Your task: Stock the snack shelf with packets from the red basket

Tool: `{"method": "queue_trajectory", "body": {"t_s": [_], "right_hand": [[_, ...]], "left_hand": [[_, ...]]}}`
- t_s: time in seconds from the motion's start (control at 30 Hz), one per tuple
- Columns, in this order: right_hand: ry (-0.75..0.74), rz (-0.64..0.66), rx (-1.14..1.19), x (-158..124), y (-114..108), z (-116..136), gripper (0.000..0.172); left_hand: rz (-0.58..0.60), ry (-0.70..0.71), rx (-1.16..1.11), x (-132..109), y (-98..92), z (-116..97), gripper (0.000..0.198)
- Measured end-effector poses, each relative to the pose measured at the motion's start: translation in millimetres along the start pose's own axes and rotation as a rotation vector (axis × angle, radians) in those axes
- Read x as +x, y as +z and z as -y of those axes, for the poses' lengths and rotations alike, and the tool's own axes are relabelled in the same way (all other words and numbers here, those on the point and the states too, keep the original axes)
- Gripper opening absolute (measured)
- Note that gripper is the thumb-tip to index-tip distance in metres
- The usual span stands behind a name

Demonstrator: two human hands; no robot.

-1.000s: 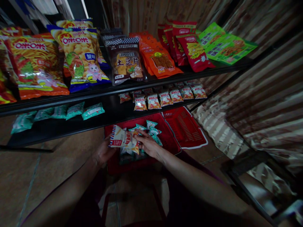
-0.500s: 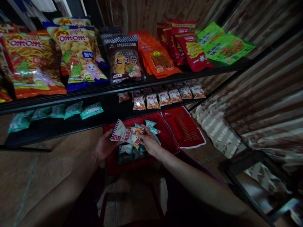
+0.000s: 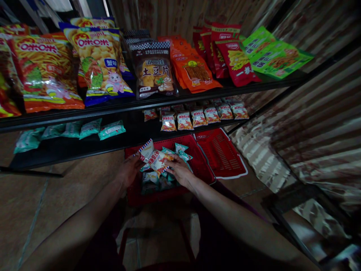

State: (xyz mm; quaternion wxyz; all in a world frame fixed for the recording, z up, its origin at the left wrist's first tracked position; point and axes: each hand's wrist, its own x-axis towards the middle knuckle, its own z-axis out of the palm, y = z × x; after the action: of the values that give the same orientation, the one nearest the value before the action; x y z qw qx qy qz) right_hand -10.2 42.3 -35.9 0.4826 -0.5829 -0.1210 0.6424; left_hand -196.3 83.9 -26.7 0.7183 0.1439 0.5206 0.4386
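Both hands hold a small white and red snack packet (image 3: 154,159) over a red basket (image 3: 201,165) on the floor. My left hand (image 3: 130,171) grips the packet's left end, fingers curled under it. My right hand (image 3: 178,171) pinches its right end. Several teal packets (image 3: 182,149) lie in the basket beneath, partly hidden by my hands.
A black two-tier shelf (image 3: 118,107) stands ahead. Large snack bags (image 3: 98,62) fill the top tier; small red-white packets (image 3: 199,116) and teal packets (image 3: 111,129) line the lower tier. A second red basket (image 3: 222,152) lies to the right. A curtain (image 3: 310,124) hangs at right.
Both hands have lifted the white and red packet a little higher and farther from me, over the basket. The view has shifted slightly.
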Motion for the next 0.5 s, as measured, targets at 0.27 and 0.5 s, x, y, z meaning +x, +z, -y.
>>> {"method": "queue_trajectory", "body": {"t_s": [0.27, 0.5], "right_hand": [[-0.174, 0.084, -0.165, 6.3, -3.5, 9.3, 0.03], [-0.211, 0.21, -0.238, 11.3, -2.5, 6.2, 0.033]], "left_hand": [[0.014, 0.056, 0.198, 4.6, -6.5, 9.8, 0.021], [0.076, 0.123, 0.377, 3.2, -2.5, 22.4, 0.049]]}}
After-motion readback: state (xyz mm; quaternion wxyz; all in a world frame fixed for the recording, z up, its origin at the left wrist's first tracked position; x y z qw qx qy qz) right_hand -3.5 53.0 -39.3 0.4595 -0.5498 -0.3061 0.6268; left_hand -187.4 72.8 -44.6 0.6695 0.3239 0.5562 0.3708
